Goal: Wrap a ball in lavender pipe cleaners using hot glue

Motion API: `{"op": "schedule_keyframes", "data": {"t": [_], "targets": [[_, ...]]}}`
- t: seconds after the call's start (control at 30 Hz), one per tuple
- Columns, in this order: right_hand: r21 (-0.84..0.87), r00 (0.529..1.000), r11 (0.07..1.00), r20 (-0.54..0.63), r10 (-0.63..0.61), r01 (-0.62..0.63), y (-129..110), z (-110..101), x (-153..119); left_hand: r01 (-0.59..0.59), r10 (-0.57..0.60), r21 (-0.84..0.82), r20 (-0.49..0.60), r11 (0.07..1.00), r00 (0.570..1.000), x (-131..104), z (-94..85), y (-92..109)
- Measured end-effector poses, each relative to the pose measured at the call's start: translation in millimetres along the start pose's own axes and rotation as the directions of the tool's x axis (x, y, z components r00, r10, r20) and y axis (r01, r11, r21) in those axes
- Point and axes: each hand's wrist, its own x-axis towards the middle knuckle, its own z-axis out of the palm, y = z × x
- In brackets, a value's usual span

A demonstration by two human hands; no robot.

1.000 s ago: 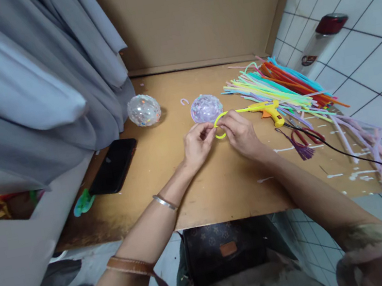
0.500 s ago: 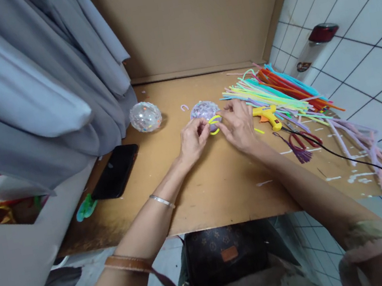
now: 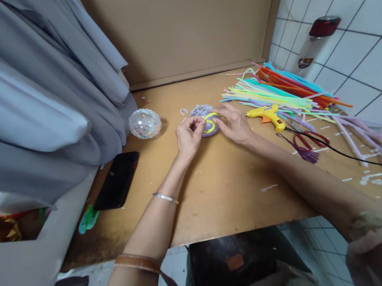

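Observation:
A curved yellow pipe cleaner (image 3: 211,116) is pinched between my two hands, over a round clear and purple piece (image 3: 201,110) on the table. My left hand (image 3: 190,136) grips its left end between thumb and fingers. On the right side, my right hand (image 3: 235,124) has thumb and fingertips closed on the other end. A small pink curl (image 3: 184,111) lies just beyond my left hand. Further left sits a clear ball (image 3: 145,123) with coloured specks inside. The fingers cover part of the purple piece.
A yellow glue gun (image 3: 267,117) with a black cable lies right of my right hand, near red-handled scissors (image 3: 312,140) and a purple tassel (image 3: 307,154). Behind them spreads a pile of coloured pipe cleaners (image 3: 274,91). A black phone (image 3: 117,180) rests at the left; a grey curtain (image 3: 37,91) hangs there.
The yellow pipe cleaner has shifted slightly and now shows an S-like curve over the purple piece. The loose yellow end below my right hand no longer shows. The whole view has tilted a little.

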Motion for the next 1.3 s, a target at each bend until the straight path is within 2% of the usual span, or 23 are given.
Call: {"op": "schedule_keyframes", "data": {"t": [0.1, 0.27, 0.43, 0.73, 0.93, 1.3], "targets": [[-0.017, 1.000, 1.000, 0.008, -0.023, 0.023, -2, 4, -3, 0.003, -0.003, 0.007, -0.034, 1.000, 0.999, -4, 1.8, -1], [-0.111, 0.999, 0.993, -0.019, -0.048, 0.046, -5, 9, -7, -0.084, 0.094, 0.098, -0.111, 0.992, 0.989, -12, 1.3, -1], [-0.128, 0.997, 0.990, -0.036, -0.067, 0.061, -7, 10, -7, -0.134, 0.141, 0.105, -0.054, 0.985, 0.989, -13, -5.6, -4], [-0.061, 0.992, 0.991, -0.035, -0.118, 0.116, -5, 10, -5, -0.172, 0.175, 0.135, -0.009, 0.976, 0.985, -9, -14.6, -5], [-0.053, 0.988, 0.989, -0.068, -0.139, 0.135, -4, 9, -10, -0.214, 0.223, 0.193, -0.025, 0.958, 0.974, -12, -12.7, -6], [-0.087, 0.985, 0.987, -0.088, -0.146, 0.138, -1, 11, -19, -0.193, 0.206, 0.239, -0.027, 0.952, 0.978, -15, -11.6, -5]]}}
